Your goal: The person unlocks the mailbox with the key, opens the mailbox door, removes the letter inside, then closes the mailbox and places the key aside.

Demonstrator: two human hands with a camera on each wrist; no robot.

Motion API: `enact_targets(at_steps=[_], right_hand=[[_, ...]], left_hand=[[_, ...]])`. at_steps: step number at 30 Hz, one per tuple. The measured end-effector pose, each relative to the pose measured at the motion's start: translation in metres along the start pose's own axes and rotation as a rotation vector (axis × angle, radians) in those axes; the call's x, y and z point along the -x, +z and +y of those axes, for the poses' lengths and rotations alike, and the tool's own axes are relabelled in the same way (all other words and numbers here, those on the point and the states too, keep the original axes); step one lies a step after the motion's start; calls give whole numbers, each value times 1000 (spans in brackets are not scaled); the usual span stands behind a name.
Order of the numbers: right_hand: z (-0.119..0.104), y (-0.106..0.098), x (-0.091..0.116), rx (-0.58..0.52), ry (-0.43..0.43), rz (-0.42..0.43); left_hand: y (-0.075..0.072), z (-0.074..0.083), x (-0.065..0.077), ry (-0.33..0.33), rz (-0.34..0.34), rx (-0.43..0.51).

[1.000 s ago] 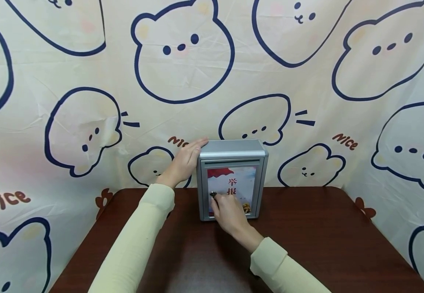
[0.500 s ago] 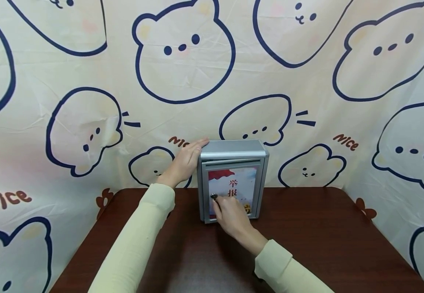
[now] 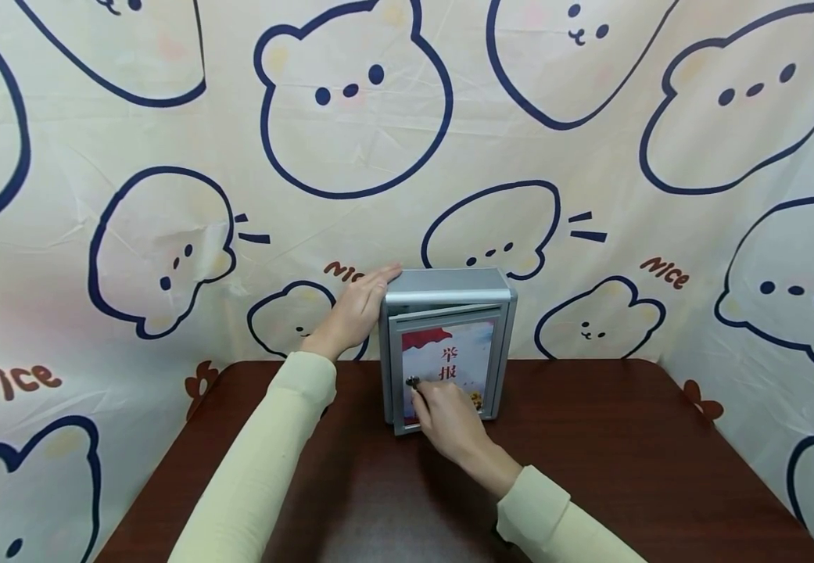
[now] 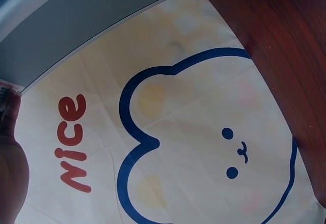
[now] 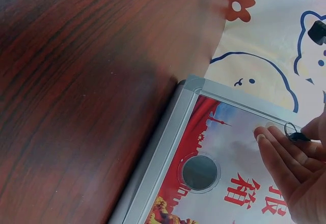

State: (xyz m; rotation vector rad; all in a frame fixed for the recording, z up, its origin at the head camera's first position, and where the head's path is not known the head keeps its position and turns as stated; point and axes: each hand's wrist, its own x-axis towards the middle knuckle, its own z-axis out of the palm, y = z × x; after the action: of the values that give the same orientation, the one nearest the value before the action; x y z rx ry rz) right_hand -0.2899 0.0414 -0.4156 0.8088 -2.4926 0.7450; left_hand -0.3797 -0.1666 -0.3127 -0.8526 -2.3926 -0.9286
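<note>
Standing upright on a dark red-brown, wood-grained surface (image 3: pixel 611 453): one box (image 3: pixel 446 287), grey, metal-looking, rectangular, smooth-sided, with rounded edges; placed toward the far side, near the backdrop.

Door (image 3: pixel 397 375): framed in grey, tilted slightly outward from the box at its left edge and top, leaving a narrow gap. Contents of the box: hidden from view.

Panel (image 3: pixel 470 344): glossy print within the door frame; red drapery, pale blue ground, red Chinese characters, gold motif at a lower corner; a round grey disc (image 5: pixel 199 173) set in it.

Key (image 5: pixel 299 137): small, black-headed, with a thin metal ring (image 5: pixel 289 128); located at the left part of the door, pinched between thumb and finger of the right hand (image 3: pixel 449 413).

Left hand (image 3: pixel 356 310): laid along the upper left side of the box, fingers extended, touching its top edge.

Backdrop (image 3: pixel 353 133): cream cloth, lightly creased, printed with navy-outlined bears and brown lettering.

Sleeves (image 3: pixel 259 469): pale yellow-green, cuffed.
</note>
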Motion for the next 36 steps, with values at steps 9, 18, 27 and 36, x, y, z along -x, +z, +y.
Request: enact_targets(at_steps=[9, 18, 27, 36], right_hand=[[0, -3, 5, -19, 10, -22], [-1, -6, 9, -19, 10, -20], [-2, -8, 15, -31, 16, -30], [-2, -12, 20, -45, 16, -27]], left_hand=[[0, 0, 0, -3, -1, -11], [1, -1, 0, 3, 1, -6], [-1, 0, 2, -7, -5, -10], [1, -1, 1, -3, 6, -16]])
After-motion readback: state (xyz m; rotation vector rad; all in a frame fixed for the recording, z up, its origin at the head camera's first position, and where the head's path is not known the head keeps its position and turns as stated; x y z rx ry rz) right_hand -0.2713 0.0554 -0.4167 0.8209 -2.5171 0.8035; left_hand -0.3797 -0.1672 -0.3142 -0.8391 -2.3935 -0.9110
